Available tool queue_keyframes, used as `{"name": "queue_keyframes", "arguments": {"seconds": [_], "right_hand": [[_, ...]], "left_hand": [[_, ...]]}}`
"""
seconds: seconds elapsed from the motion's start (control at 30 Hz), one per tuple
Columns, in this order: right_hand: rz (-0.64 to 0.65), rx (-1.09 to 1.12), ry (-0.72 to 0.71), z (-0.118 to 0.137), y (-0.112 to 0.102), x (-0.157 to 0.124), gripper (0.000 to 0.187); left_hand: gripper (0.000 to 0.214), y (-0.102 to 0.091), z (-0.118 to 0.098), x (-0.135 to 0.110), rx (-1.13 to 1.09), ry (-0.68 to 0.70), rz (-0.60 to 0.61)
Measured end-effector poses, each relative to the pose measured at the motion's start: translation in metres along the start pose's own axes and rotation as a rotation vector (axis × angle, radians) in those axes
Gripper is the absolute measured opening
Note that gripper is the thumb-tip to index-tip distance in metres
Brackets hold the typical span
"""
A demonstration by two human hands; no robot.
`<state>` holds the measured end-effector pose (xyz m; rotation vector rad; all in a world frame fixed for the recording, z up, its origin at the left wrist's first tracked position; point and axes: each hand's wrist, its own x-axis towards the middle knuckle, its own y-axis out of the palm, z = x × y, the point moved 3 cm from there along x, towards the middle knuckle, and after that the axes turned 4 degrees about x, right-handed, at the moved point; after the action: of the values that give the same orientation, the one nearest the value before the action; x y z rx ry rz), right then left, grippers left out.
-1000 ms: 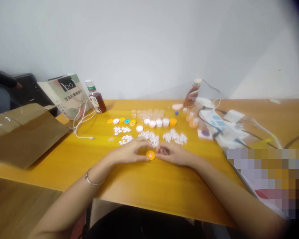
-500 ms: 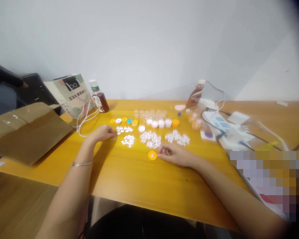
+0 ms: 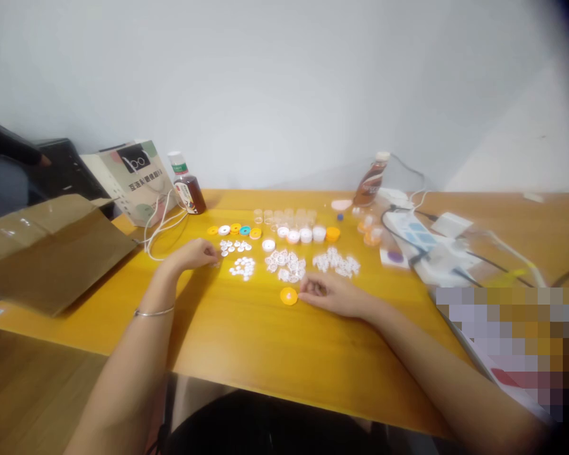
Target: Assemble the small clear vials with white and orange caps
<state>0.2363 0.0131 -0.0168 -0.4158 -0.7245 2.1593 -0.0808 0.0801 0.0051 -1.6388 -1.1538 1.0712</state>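
Observation:
My right hand (image 3: 330, 294) rests on the wooden table, thumb and fingers closed at the right edge of an orange round cap (image 3: 289, 296) with a small white piece in its middle. Off to the left, my left hand (image 3: 196, 254) has its fingers pinched together over a few tiny clear pieces (image 3: 215, 265); what it grips, if anything, is too small to tell. Beside it lie small white discs (image 3: 236, 246) and a pile of white pieces (image 3: 242, 268). White ring-like parts (image 3: 286, 265) and another white heap (image 3: 336, 261) lie beyond my right hand.
Coloured caps (image 3: 236, 229), white caps (image 3: 306, 235) and clear cups (image 3: 289, 217) form rows behind the piles. Two drink bottles (image 3: 188, 189) (image 3: 372, 180) stand at the back. A cardboard box (image 3: 57, 253) and paper bag (image 3: 142, 183) are left; a power strip (image 3: 415, 237) with cables lies right.
Both hands hold the same positions over the table, and the cap stays by my right fingers. Only the camera view has shifted very slightly.

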Motion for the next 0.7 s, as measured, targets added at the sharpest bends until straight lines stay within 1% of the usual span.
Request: {"name": "queue_keyframes", "arguments": {"seconds": [0.27,0.4,0.5,0.6,0.7], "right_hand": [[-0.017,-0.020,-0.010,0.000,0.000,0.000,0.022],[-0.012,-0.027,-0.013,0.000,0.000,0.000,0.021],[-0.018,-0.028,-0.017,0.001,0.000,0.000,0.022],[-0.042,-0.042,-0.002,0.001,0.000,0.000,0.021],[-0.083,-0.054,0.005,-0.001,0.000,0.001,0.019]], "left_hand": [[0.021,0.001,-0.004,-0.001,-0.014,-0.003,-0.029],[0.021,-0.002,-0.007,-0.002,-0.028,-0.001,-0.060],[0.021,-0.004,-0.014,-0.003,-0.046,0.010,-0.099],[0.019,-0.002,-0.031,-0.006,-0.128,0.102,-0.152],[0.014,0.008,-0.060,-0.010,-0.247,0.279,-0.171]]}}
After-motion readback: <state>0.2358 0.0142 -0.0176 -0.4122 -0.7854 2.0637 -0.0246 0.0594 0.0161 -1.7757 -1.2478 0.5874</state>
